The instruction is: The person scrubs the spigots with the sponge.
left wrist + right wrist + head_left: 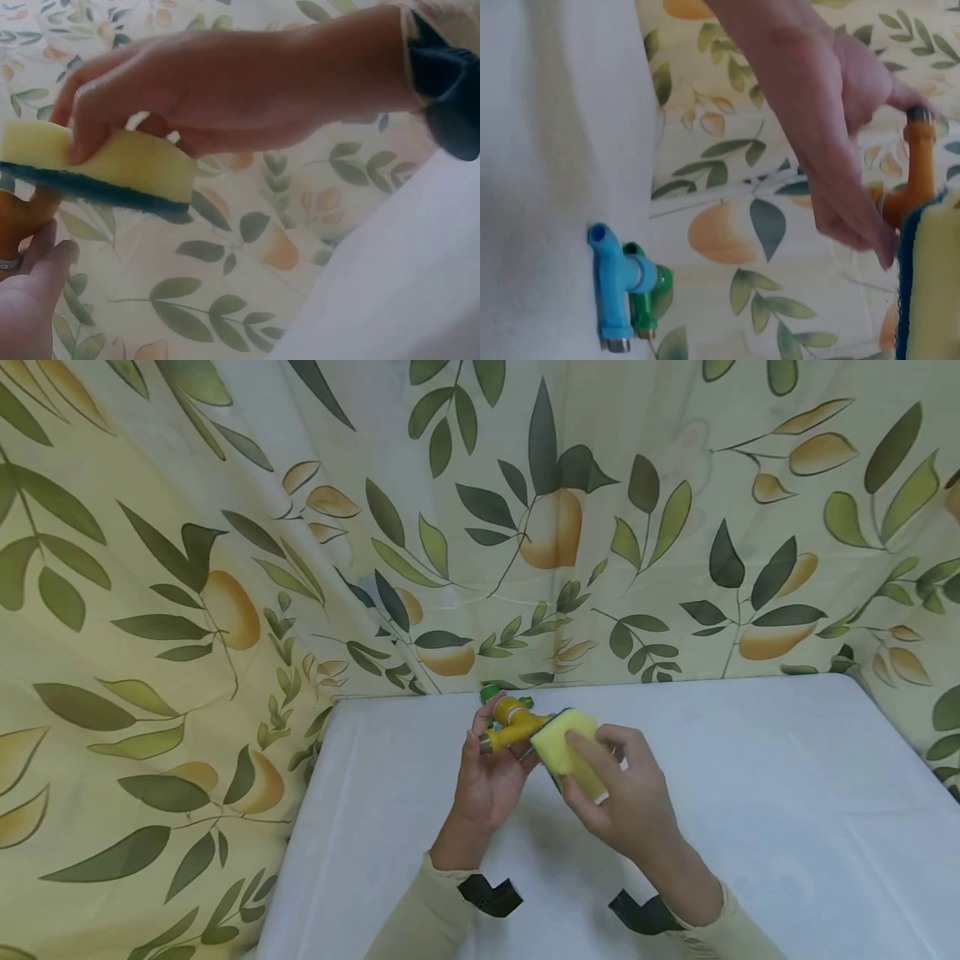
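Observation:
My left hand holds a yellow plastic tap above the far part of the table, its fingers and thumb around the ends of the tap. In the right wrist view the tap looks orange, with a dark metal tip beside the left hand's fingers. My right hand grips a sponge, yellow with a dark green scouring side. That scouring side faces the tap and lies right against it in the left wrist view, where the sponge hides part of the tap.
A blue tap and a green tap sit close together at the table's far edge, mostly behind the left hand in the head view. The white table backs onto a leaf-and-fruit patterned curtain.

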Demonstrator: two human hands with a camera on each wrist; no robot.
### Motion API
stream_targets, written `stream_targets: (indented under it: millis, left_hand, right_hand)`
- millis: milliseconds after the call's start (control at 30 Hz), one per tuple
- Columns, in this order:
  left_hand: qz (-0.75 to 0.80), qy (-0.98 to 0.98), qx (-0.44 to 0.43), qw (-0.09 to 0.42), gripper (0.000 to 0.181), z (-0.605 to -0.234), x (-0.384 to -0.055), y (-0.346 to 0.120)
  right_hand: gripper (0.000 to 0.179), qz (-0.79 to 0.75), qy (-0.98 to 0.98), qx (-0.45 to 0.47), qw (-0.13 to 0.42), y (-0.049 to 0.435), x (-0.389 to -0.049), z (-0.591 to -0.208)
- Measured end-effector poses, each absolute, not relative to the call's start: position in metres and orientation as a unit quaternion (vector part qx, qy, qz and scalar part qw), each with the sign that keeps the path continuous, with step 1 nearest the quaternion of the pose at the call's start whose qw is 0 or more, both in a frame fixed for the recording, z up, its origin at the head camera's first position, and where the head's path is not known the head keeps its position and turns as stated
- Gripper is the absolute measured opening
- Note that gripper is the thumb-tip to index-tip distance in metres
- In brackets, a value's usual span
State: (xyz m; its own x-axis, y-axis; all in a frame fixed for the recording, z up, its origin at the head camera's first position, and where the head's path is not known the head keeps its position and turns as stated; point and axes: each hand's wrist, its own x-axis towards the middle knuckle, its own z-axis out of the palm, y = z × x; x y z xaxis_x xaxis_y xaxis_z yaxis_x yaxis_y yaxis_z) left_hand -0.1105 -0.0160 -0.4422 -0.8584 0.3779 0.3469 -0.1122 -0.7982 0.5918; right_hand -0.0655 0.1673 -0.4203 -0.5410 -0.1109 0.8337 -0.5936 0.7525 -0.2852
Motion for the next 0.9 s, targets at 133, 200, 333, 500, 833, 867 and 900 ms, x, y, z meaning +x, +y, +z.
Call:
stream_targets:
  millis: [133, 200, 333, 500, 833, 867, 900]
  left_hand:
    - [0.919, 0.285, 0.233, 0.137, 0.077, -0.444, -0.111, -0.016]
    - [0.915, 0.302, 0.227, 0.139, 0.081, -0.445, -0.111, -0.015]
    - [0.9, 0.353, 0.215, 0.137, 0.099, -0.447, -0.112, -0.016]
    - [0.873, 0.397, 0.254, 0.122, 0.116, -0.452, -0.114, -0.015]
    - [0.851, 0.435, 0.277, 0.102, 0.119, -0.457, -0.116, -0.013]
    - [0.85, 0.437, 0.275, 0.103, 0.118, -0.457, -0.115, -0.012]
    - [0.849, 0.441, 0.274, 0.1, 0.118, -0.457, -0.115, -0.012]
  right_hand:
    - [0.046, 0.293, -0.847, 0.176, 0.407, 0.165, -0.066, -0.418]
    - [0.046, 0.293, -0.848, 0.195, 0.396, 0.161, -0.064, -0.418]
    - [0.041, 0.302, -0.859, 0.202, 0.362, 0.157, -0.061, -0.416]
    - [0.049, 0.368, -0.868, 0.163, 0.291, 0.157, -0.059, -0.408]
    - [0.047, 0.402, -0.845, 0.237, 0.26, 0.164, -0.057, -0.405]
    - [0.047, 0.406, -0.841, 0.248, 0.258, 0.164, -0.057, -0.405]
    - [0.047, 0.407, -0.838, 0.258, 0.254, 0.165, -0.056, -0.405]
